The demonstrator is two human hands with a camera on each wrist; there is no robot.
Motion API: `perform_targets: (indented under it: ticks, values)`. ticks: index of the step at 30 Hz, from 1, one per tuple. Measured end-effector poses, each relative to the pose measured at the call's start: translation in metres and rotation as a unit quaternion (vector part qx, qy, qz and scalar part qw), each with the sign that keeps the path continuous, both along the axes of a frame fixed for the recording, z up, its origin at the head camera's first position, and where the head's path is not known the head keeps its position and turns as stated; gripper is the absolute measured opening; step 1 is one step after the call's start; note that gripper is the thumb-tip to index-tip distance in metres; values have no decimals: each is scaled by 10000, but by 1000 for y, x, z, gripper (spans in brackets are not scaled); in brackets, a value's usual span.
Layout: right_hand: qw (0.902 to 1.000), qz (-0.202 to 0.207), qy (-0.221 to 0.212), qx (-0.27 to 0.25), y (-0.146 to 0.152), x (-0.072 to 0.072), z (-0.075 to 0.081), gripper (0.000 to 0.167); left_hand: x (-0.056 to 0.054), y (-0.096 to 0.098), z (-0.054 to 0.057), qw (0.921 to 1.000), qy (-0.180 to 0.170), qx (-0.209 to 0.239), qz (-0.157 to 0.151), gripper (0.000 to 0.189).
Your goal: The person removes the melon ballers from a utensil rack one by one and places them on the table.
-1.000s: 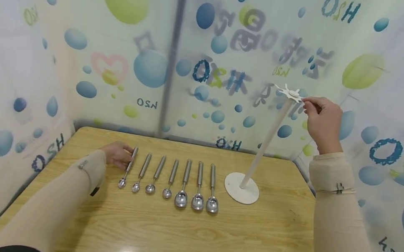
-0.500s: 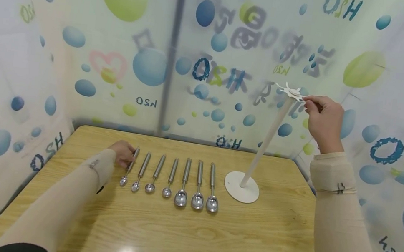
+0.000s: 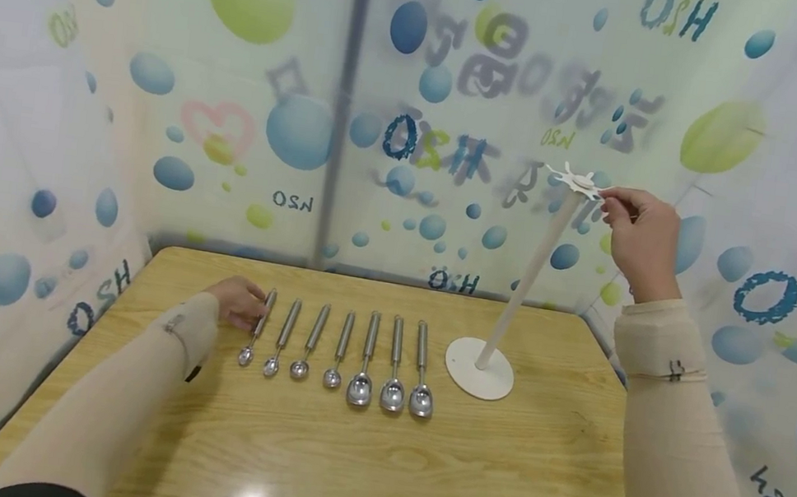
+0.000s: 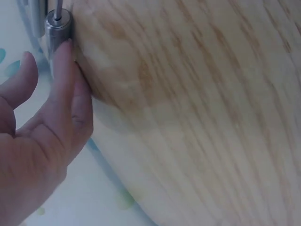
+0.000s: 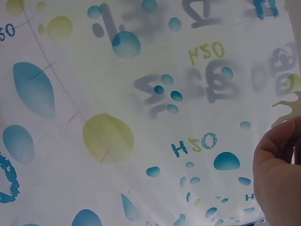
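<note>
Several steel scoops lie side by side on the wooden table point(image 3: 372, 461), bowls toward the near edge. The three right-hand ones, such as the large scoop point(image 3: 392, 395), have bigger bowls. My left hand point(image 3: 238, 301) is at the leftmost small scoop point(image 3: 247, 356). In the left wrist view its extended fingertips touch the handle point(image 4: 59, 33), the thumb held apart. My right hand point(image 3: 641, 241) pinches one arm of the white hook ring point(image 3: 575, 179) atop the white stand point(image 3: 524, 289). The stand leans to the right in the head view. In the right wrist view the hand partly hides the ring.
The stand's round base point(image 3: 462, 368) sits on the table right of the scoops. Patterned curtains point(image 3: 253, 156) with blue and green spots enclose the table at the back and both sides.
My left hand has shifted slightly right, and the leftmost scoop has been nudged a little toward its neighbour. My right hand keeps its pinch on the hook ring.
</note>
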State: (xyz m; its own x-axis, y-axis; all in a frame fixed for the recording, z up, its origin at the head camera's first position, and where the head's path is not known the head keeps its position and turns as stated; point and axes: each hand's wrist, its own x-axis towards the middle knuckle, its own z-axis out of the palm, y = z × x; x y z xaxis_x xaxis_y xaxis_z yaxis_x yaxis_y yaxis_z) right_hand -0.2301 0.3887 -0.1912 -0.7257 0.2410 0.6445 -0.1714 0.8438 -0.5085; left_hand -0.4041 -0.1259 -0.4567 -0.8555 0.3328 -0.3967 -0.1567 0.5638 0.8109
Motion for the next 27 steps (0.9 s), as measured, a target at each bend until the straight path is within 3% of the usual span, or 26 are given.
perform_targets:
  ticks: [6, 10, 12, 15, 20, 27]
  values:
    - [9999, 89, 10, 93, 0, -5, -2, 32, 3, -10, 16, 9988, 386, -239, -180, 62]
    - [9996, 114, 225, 160, 1, -8, -4, 37, 10, -14, 34, 9919, 1147, -464, -294, 63]
    - [9992, 88, 360, 127, 0, -10, -6, 40, 13, -13, 43, 9819, 1737, -677, -339, 61]
    - [9979, 83, 630, 112, -2, -12, -9, 45, 17, -9, 52, 9598, 2586, -1032, -360, 58]
    - [9886, 48, 1439, 430, -9, -15, -18, 47, 25, 0, 63, 9327, 3353, -1239, -474, 58]
    - [9430, -28, 3064, 1295, -20, -12, -36, 37, 44, 18, 77, 8966, 4136, -1328, -865, 63]
